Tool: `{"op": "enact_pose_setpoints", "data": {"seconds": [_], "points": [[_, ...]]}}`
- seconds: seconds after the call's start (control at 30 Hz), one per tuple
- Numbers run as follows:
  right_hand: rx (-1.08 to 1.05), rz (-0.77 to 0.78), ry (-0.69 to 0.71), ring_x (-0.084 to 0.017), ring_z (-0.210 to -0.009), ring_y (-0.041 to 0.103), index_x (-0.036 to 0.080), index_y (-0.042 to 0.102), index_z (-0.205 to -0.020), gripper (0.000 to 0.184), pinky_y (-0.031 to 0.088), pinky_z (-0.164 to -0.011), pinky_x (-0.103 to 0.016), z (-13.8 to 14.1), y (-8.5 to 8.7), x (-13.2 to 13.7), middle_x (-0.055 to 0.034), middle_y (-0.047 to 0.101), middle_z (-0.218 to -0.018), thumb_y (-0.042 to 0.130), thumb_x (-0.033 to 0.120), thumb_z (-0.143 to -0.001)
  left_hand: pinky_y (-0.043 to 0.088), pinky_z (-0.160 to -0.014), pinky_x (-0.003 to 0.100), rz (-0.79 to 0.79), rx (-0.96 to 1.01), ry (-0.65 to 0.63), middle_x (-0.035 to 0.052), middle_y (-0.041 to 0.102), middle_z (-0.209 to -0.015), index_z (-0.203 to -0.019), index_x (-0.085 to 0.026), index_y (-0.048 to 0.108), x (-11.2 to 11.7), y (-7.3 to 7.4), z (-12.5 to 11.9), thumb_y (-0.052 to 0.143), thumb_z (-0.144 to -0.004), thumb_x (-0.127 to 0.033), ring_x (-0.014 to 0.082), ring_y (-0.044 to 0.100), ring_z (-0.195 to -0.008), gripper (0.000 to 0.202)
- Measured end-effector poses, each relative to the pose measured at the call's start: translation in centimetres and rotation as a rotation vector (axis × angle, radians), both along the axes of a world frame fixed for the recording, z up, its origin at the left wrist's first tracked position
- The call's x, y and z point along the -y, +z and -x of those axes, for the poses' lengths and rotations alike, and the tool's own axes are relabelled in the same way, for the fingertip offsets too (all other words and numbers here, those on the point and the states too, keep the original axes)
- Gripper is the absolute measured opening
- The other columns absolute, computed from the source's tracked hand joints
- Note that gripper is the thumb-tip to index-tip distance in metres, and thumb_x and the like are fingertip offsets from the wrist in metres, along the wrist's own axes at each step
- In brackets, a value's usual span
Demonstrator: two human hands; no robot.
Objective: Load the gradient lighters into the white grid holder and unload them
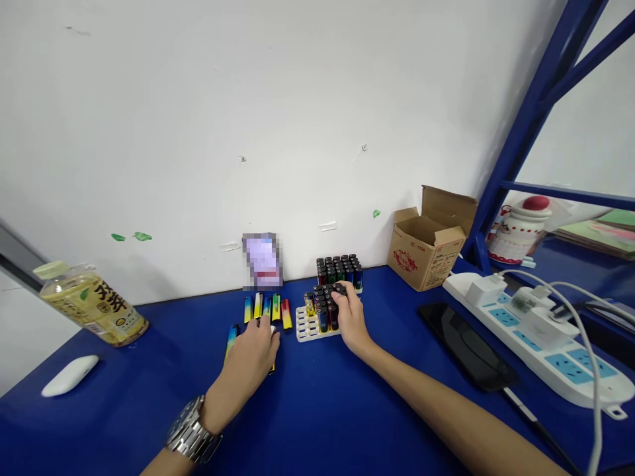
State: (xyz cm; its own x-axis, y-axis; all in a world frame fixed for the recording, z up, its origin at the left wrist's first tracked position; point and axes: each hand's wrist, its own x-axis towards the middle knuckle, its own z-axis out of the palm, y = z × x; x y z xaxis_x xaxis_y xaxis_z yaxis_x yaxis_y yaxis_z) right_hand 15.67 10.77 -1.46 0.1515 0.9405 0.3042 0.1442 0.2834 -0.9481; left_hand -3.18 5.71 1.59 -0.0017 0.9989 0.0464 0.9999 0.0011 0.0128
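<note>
My left hand [252, 347] is closed, its fingers curled down over the loose coloured tubes on the table; what it grips is hidden under the fingers. Several short tubes [276, 307] in blue, yellow, green and red lie just beyond it, and a blue one [231, 337] shows at its left side. My right hand [351, 317] bends round the right end of a white holed tray [305, 330], thumb and fingers closed at the black-topped tubes [323, 319] standing there. The tray's left holes show no tubes. Behind it stands a second, fuller group of black-topped tubes [340, 268].
A phone [262, 261] leans on the wall. An open carton [426, 244] stands at back right, near a power strip [546, 344] with cables and a black phone [466, 344]. On the left are a drink bottle [94, 304] and a white case [70, 375].
</note>
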Motion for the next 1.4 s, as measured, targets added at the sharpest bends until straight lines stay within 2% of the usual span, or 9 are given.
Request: {"op": "enact_pose_setpoints", "data": {"seconds": [0.27, 0.4, 0.57, 0.7, 0.9, 1.0, 1.13, 1.27, 1.4], "points": [[-0.007, -0.004, 0.010, -0.018, -0.068, 0.051, 0.022, 0.051, -0.092, 0.019, 0.037, -0.067, -0.028, 0.0, 0.0, 0.0, 0.0022, 0.053, -0.069, 0.040, 0.035, -0.084, 0.041, -0.057, 0.031, -0.027, 0.046, 0.030, 0.0103, 0.066, -0.072, -0.083, -0.014, 0.058, 1.0, 1.2, -2.4, 0.034, -0.092, -0.034, 0.0259, 0.065, -0.070, 0.033], [-0.013, -0.006, 0.013, -0.018, -0.066, 0.051, 0.021, 0.051, -0.091, 0.019, 0.037, -0.064, -0.028, 0.0, 0.0, 0.0, 0.0023, 0.054, -0.068, 0.041, 0.035, -0.083, 0.043, -0.061, 0.032, -0.062, 0.009, 0.018, 0.0126, 0.068, -0.082, -0.087, -0.012, 0.060, 1.3, 0.6, -3.3, 0.035, -0.091, -0.033, 0.0275, 0.066, -0.076, 0.033], [-0.002, 0.002, 0.001, -0.019, -0.070, 0.053, 0.021, 0.052, -0.092, 0.020, 0.038, -0.067, -0.028, 0.0, 0.0, 0.0, 0.0016, 0.055, -0.069, 0.041, 0.035, -0.083, 0.045, -0.059, 0.031, -0.078, -0.088, 0.043, 0.0140, 0.068, -0.085, -0.102, -0.011, 0.056, 0.7, 0.0, -2.3, 0.031, -0.093, -0.030, 0.0274, 0.067, -0.075, 0.033], [0.002, 0.009, -0.002, -0.018, -0.070, 0.052, 0.021, 0.053, -0.093, 0.020, 0.038, -0.068, -0.028, 0.0, -0.1, 0.0, 0.0018, 0.055, -0.069, 0.041, 0.035, -0.084, 0.047, -0.059, 0.032, -0.094, -0.106, 0.022, 0.0142, 0.066, -0.084, -0.094, -0.012, 0.055, -0.1, 0.1, -0.9, 0.025, -0.094, -0.026, 0.0264, 0.066, -0.074, 0.033], [0.002, -0.009, -0.011, -0.019, -0.070, 0.053, 0.021, 0.053, -0.094, 0.020, 0.038, -0.067, -0.028, 0.1, -0.1, -0.1, 0.0015, 0.056, -0.070, 0.041, 0.034, -0.084, 0.046, -0.089, 0.038, -0.258, 0.366, -0.301, 0.0146, 0.060, -0.116, -0.117, -0.014, 0.048, -2.7, 0.0, -1.8, 0.031, -0.094, -0.033, 0.0243, 0.057, -0.108, 0.035], [-0.009, -0.010, -0.015, -0.019, -0.071, 0.053, 0.021, 0.053, -0.094, 0.020, 0.039, -0.067, -0.028, 0.0, -0.2, -0.1, 0.0008, 0.057, -0.072, 0.042, 0.034, -0.083, 0.048, -0.082, 0.035, -0.185, 0.587, -0.370, 0.0101, 0.064, -0.107, -0.113, -0.017, 0.050, -4.0, 0.0, -3.2, 0.037, -0.091, -0.034, 0.0210, 0.062, -0.096, 0.031], [-0.006, -0.006, 0.002, -0.020, -0.074, 0.054, 0.021, 0.053, -0.094, 0.020, 0.039, -0.069, -0.029, 0.0, -0.1, -0.1, 0.0002, 0.058, -0.074, 0.042, 0.034, -0.084, 0.047, -0.071, 0.030, -0.312, 0.820, -0.260, 0.0062, 0.066, -0.089, -0.097, -0.017, 0.053, -4.2, 1.4, -4.0, 0.036, -0.090, -0.038, 0.0189, 0.063, -0.081, 0.028], [-0.004, 0.004, 0.007, -0.019, -0.072, 0.052, 0.022, 0.052, -0.094, 0.020, 0.038, -0.070, -0.029, 0.0, 0.0, 0.0, 0.0010, 0.056, -0.072, 0.041, 0.034, -0.084, 0.039, -0.058, 0.029, -0.233, 0.610, -0.072, 0.0023, 0.062, -0.066, -0.076, -0.019, 0.055, -2.7, 3.1, -3.0, 0.037, -0.088, -0.036, 0.0196, 0.059, -0.063, 0.027], [-0.006, 0.017, 0.005, -0.019, -0.072, 0.052, 0.021, 0.053, -0.094, 0.020, 0.038, -0.069, -0.029, 0.1, 0.0, 0.1, 0.0009, 0.056, -0.072, 0.041, 0.035, -0.084, 0.030, -0.051, 0.028, 0.042, 0.306, -0.071, 0.0019, 0.054, -0.052, -0.055, -0.022, 0.042, -1.1, 2.4, -1.5, 0.039, -0.082, -0.026, 0.0195, 0.054, -0.052, 0.028]]}}
